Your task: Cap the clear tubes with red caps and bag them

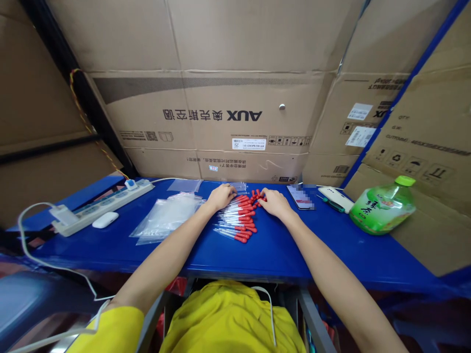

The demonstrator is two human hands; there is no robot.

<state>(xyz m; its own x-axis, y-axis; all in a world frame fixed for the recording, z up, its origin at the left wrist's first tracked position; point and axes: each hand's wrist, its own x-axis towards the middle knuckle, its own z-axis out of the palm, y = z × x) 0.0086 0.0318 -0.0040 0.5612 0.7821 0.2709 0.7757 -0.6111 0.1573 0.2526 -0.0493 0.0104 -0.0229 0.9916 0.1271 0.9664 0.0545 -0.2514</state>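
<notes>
Left hand (221,197) curled at clear tubes (241,186); right hand (274,201), fingers bent, at loose red bulbs (253,194). Whether either grips anything, I cannot tell. Red-capped droppers (242,221) lie nearer on the blue bench (272,252). Apparently bulb-to-tube fitting; next calls for aligned ends.

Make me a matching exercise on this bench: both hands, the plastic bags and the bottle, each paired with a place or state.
Column one
1. Left hand
2. Right hand
3. Plastic bags
4. Bottle

Column two
A. At the right edge of the loose red bulbs
B. At the right side of the blue table, with a bright green cap
C. Left of the loose red bulbs, near the clear tubes
D. Lying flat in an overlapping pile

Right pairs: 1-C, 2-A, 3-D, 4-B
</notes>
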